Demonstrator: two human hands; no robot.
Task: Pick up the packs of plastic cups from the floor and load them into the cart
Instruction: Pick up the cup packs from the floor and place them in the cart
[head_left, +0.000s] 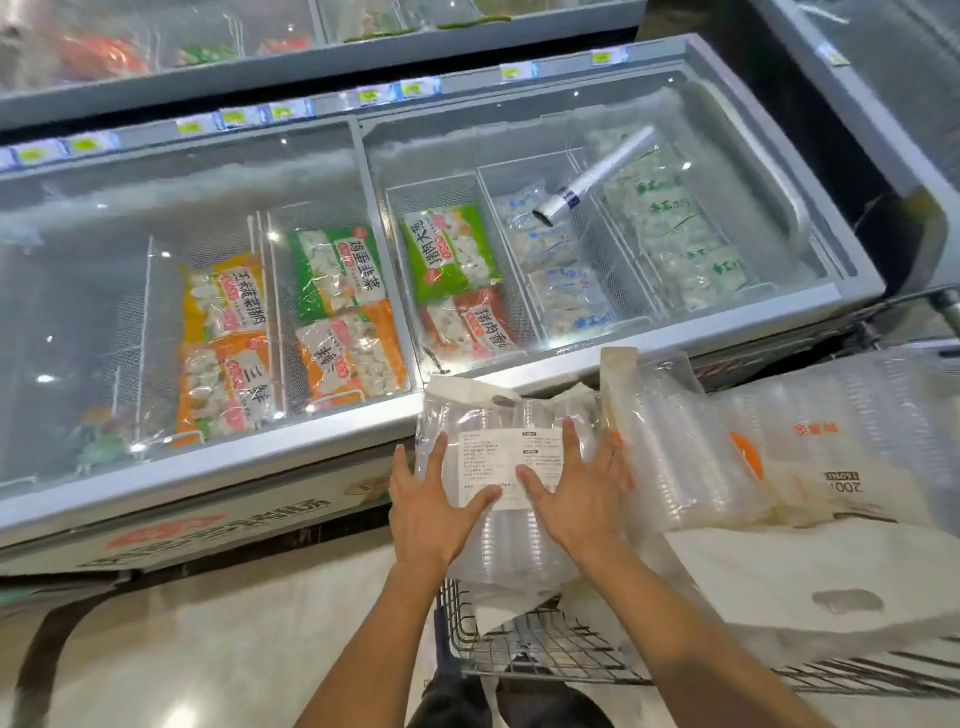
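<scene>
Head view: our wire cart (524, 649), lower right, carries cup packs (727, 457); left hand (428, 512) and right hand (574, 499) press flat, fingers straight, on another pack (506, 415) at frame center.

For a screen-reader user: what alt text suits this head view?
Both hands, left hand and right hand, press flat on a pack of plastic cups over a wire cart; more packs lie alongside, with a glass-topped freezer behind.
</scene>
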